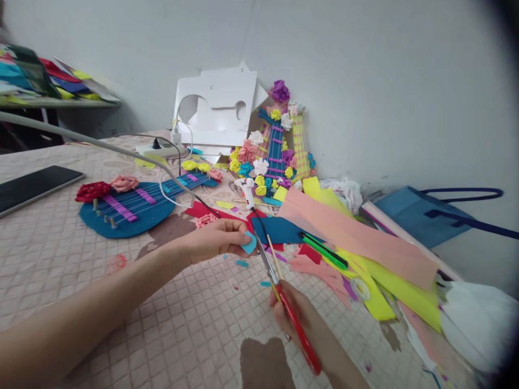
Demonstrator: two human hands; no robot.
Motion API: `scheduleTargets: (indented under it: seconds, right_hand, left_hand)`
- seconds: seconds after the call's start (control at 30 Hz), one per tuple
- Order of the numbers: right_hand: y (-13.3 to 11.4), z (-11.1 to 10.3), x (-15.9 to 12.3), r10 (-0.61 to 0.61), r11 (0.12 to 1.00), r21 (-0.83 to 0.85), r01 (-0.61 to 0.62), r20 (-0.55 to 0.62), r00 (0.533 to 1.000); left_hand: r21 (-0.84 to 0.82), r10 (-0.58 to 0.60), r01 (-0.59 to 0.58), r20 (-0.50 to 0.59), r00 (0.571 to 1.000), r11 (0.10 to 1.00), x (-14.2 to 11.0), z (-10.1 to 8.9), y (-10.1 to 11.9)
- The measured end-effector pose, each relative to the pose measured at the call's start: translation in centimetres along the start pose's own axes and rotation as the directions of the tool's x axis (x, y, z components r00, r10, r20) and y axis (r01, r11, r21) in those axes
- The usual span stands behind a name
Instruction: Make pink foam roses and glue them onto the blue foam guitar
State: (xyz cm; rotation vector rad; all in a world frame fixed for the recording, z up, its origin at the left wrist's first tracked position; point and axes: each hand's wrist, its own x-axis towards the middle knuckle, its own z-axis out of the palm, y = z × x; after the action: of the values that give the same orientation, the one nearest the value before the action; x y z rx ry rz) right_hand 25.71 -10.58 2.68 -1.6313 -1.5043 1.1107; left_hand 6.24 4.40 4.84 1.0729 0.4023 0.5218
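Observation:
Between the thumb and fingers of my left hand [219, 239] is a small light-blue piece of paper [248, 244]. My right hand [298, 310] grips red-handled scissors [295, 323], their blades pointing up and left towards the paper's edge. A thin wooden stick [275, 259] also runs up from my right hand; whether the fingers hold it is unclear. To the left lies a blue paper guitar [125, 208] with strings, purple strips and paper flowers. Small blue scraps [242, 263] lie on the table just beyond the scissors.
A white glue gun [246, 190] stands behind my hands. Flower-covered paper guitars [275, 146] lean on the wall. Right are pink crepe paper [357, 232], a green cutter [324, 251] and tape [360, 289]. A phone [40, 183] and power strip [160, 150] lie left; a pale bar [93, 139] crosses.

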Motion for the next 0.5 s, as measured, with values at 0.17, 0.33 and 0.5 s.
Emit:
scheduleTargets:
  seconds: [0.17, 0.33, 0.5]
  right_hand:
    - [-0.46, -0.07, -0.33, 0.003, 1.000, -0.008, -0.003, 0.002, 1.000]
    - [-0.87, 0.03, -0.55, -0.003, 1.000, 0.020, 0.003, 0.013, 1.000]
    - [-0.71, 0.03, -0.60, 0.016, 0.998, 0.064, -0.016, 0.006, 1.000]
  left_hand:
    - [-0.003, -0.017, 0.017, 0.019, 1.000, 1.000, -0.08, -0.05, 0.10]
    - [-0.011, -0.036, 0.037, 0.031, 0.999, 0.999, -0.06, -0.20, 0.13]
    - [-0.007, -0.045, 0.046, 0.030, 0.999, 0.999, -0.05, -0.33, 0.13]
